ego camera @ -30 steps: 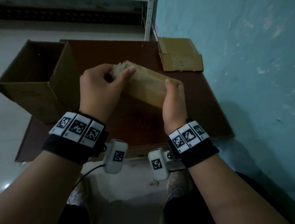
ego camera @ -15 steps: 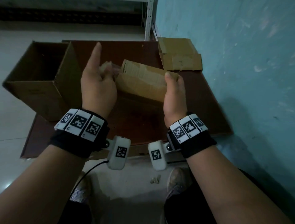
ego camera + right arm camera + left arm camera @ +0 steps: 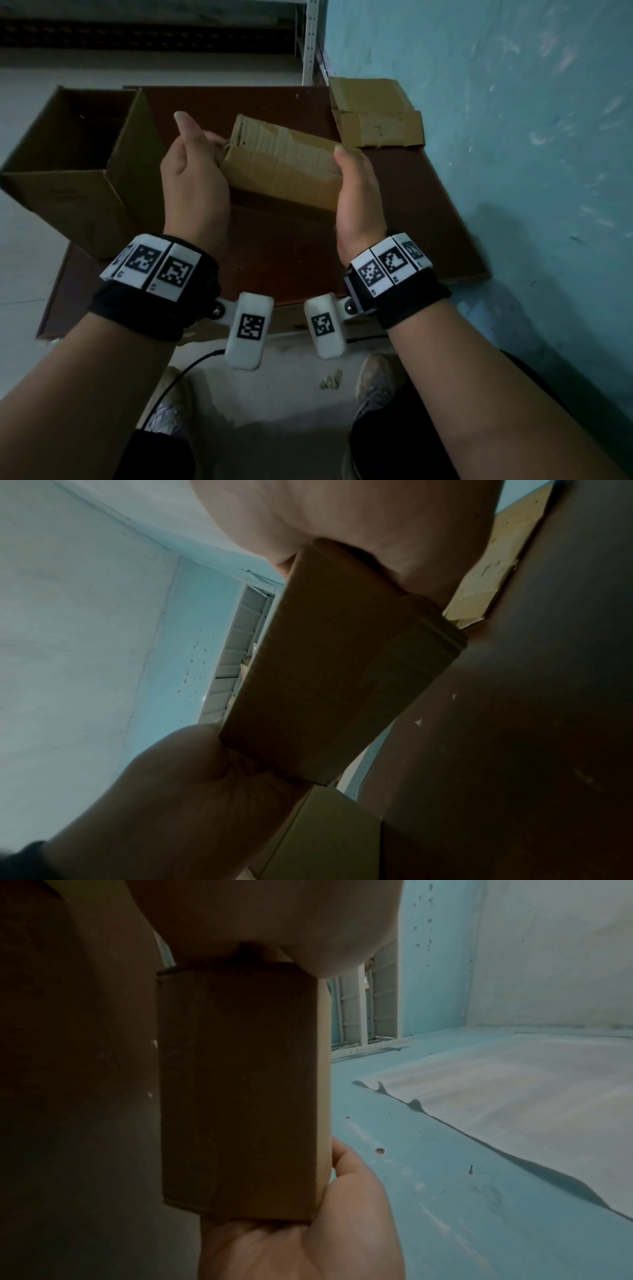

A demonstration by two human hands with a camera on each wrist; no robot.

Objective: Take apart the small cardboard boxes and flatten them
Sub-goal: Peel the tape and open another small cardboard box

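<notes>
I hold a small brown cardboard box (image 3: 281, 171) in the air over the dark brown table (image 3: 281, 260). My left hand (image 3: 198, 171) grips its left end, thumb pointing up and fingers behind the end. My right hand (image 3: 352, 185) clasps the right end, thumb on the top edge. A long top flap (image 3: 274, 135) stands lifted along the far side. In the left wrist view the box (image 3: 240, 1091) runs down to the right hand (image 3: 301, 1245). The right wrist view shows the box (image 3: 329, 669) reaching the left hand (image 3: 171, 791).
A large open cardboard box (image 3: 68, 164) stands at the table's left edge. A flattened piece of cardboard (image 3: 373, 116) lies at the back right corner against the blue wall (image 3: 513, 137). White shelving (image 3: 310, 41) rises behind the table. My shoes are on the floor below.
My left hand left the box's top left corner, raised a finger, then settled on the left end. The long top flap has come up. The right hand has kept its grip.
</notes>
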